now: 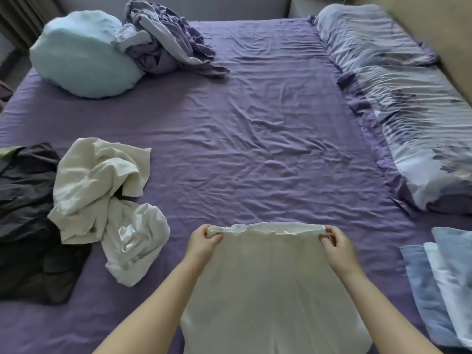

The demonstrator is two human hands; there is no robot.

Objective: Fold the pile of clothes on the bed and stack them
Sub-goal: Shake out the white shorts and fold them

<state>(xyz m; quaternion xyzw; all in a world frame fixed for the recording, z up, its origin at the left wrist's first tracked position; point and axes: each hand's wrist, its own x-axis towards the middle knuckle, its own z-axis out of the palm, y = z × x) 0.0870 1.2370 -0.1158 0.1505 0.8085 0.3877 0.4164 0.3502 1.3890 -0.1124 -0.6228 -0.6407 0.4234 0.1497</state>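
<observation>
A white garment (pixel 268 282) with a gathered elastic waistband hangs in front of me over the near edge of the bed. My left hand (pixel 203 242) pinches the left end of the waistband and my right hand (pixel 337 247) pinches the right end, stretching it flat between them. To the left lies the unfolded pile: a cream shirt (pixel 99 175), a crumpled white piece (pixel 135 238) and dark grey clothes (pixel 28 218). At the right edge sits a folded light blue garment (pixel 444 284).
The purple bedsheet (pixel 255 139) is wrinkled across the middle. A light blue pillow (pixel 81 54) and a bunched lilac cover (pixel 163 39) sit at the far left. A floral blue duvet (pixel 403 98) runs along the right side by the wall.
</observation>
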